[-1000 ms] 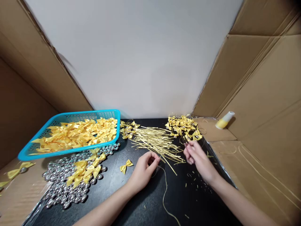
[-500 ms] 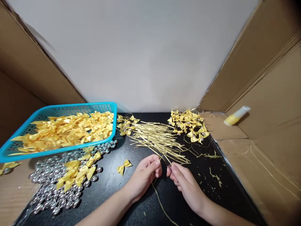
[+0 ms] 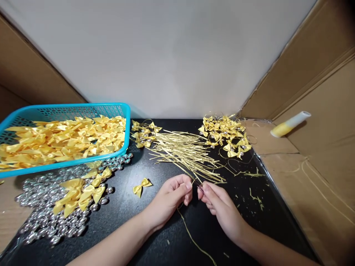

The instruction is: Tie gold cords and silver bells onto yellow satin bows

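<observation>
My left hand (image 3: 177, 192) is closed, thumb against forefinger, on a thin gold cord (image 3: 188, 229), whose tail hangs down toward the near edge. Close beside it, my right hand (image 3: 215, 197) pinches a small, dark, thin thing (image 3: 200, 188); the fingers cover most of it, so its kind is hidden. A gap separates the two hands. Just beyond them lies a bundle of cut gold cords (image 3: 185, 149). To the left of my left hand, a single yellow ribbon bow (image 3: 143, 186) rests on the black tabletop (image 3: 119, 225).
A turquoise basket (image 3: 128, 129) full of yellow bows stands at left. Before it spread silver beads (image 3: 52, 225) with several bows on them. Bows with beads and cords (image 3: 223, 131) are piled back right. Cord scraps (image 3: 257, 199) and a white-yellow tube (image 3: 290, 125) are at right.
The camera view has shifted, moving the basket and beads up and left in the picture. Both hands keep almost the same pinched pose, close together.
</observation>
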{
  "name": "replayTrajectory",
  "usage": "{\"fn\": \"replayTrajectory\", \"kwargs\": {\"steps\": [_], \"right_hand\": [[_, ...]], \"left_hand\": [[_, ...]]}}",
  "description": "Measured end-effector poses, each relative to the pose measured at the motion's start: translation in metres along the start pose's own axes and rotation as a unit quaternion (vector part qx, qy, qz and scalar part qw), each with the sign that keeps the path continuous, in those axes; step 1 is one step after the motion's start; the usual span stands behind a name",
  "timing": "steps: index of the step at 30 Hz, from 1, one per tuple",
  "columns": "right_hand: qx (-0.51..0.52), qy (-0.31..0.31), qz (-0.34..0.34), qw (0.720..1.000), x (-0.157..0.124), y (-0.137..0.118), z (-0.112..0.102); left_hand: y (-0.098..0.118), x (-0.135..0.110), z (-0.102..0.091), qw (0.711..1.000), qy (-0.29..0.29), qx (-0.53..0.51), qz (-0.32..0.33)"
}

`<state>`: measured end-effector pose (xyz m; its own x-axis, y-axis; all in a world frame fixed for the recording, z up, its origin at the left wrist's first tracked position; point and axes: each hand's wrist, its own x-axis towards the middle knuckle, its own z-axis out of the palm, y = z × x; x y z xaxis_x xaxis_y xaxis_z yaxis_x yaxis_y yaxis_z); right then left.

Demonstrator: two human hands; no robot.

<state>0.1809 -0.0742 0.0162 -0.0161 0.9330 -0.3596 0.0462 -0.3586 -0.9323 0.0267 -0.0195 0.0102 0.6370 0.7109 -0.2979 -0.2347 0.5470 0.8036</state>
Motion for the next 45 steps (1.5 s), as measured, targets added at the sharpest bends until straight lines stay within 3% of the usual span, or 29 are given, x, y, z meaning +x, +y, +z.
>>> {"fn": "replayTrajectory", "kwargs": {"steps": [30, 33, 35, 37, 40, 42, 45], "right_hand": [[0.013, 0.002, -0.010, 1.000, 0.001, 0.004, 0.001], [0.011, 0.016, -0.017, 1.000, 0.002, 0.003, -0.004], [-0.031, 0.055, -0.062, 0.996, 0.006, 0.001, -0.013], [-0.121, 0.111, -0.151, 0.975, 0.013, -0.001, -0.025], [-0.302, 0.166, -0.284, 0.895, 0.027, 0.000, -0.044], [-0.398, 0.175, -0.324, 0.840, 0.035, 0.003, -0.053], [-0.479, 0.200, -0.324, 0.791, 0.043, 0.007, -0.060]], "left_hand": [[0.002, -0.001, 0.001, 1.000, -0.001, 0.009, -0.005], [0.001, 0.001, 0.000, 1.000, 0.000, -0.003, -0.005], [0.001, 0.002, 0.000, 1.000, 0.000, -0.015, -0.005], [0.000, 0.003, -0.001, 1.000, -0.001, -0.022, 0.000], [-0.001, 0.003, -0.002, 1.000, 0.011, -0.009, 0.018], [0.000, 0.001, -0.003, 0.997, 0.035, 0.051, 0.049], [0.005, -0.002, -0.008, 0.964, 0.093, 0.215, 0.122]]}}
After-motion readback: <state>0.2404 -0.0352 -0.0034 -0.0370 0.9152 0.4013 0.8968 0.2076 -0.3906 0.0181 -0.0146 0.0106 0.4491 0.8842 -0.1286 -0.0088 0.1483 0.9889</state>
